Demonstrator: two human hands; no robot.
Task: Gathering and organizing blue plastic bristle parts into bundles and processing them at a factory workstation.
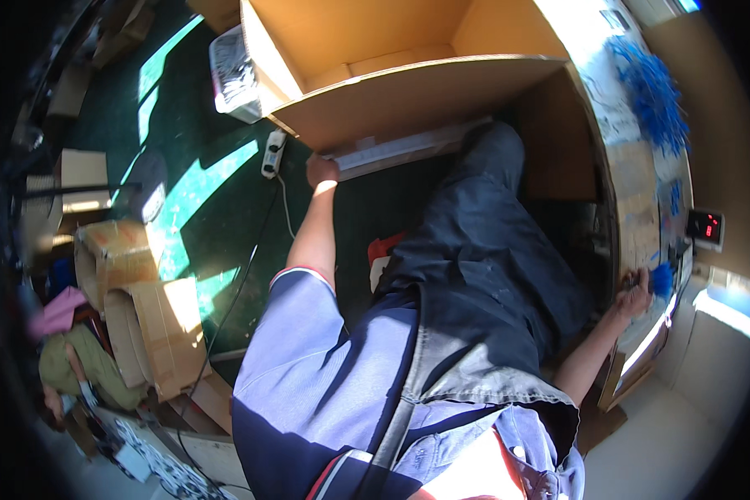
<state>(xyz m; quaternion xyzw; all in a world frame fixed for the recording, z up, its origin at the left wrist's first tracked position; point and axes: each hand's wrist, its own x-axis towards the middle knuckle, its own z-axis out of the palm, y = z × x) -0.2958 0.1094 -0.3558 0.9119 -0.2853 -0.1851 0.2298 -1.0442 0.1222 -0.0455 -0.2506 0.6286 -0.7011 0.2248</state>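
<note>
Stretched forward, my left hand (322, 170) is closed in a fist at the lower left corner of a large open cardboard box (425, 104). It touches the end of a pale strip (400, 152) along the box's bottom; what its fingers hold is hidden. On the right, my right hand (633, 293) is closed at the workbench edge, with a small tuft of blue strands (662, 281) sticking out past its fingers. Farther up the workbench (636, 187) lies a big loose heap of blue strands (652, 96).
A white power strip (273, 153) with a cable lies on the green floor by my left hand. Behind it stands a filled plastic bin (235, 77). Open cartons (162, 333) and another person (87, 367) are at left. A red digital display (707, 228) stands beyond the bench.
</note>
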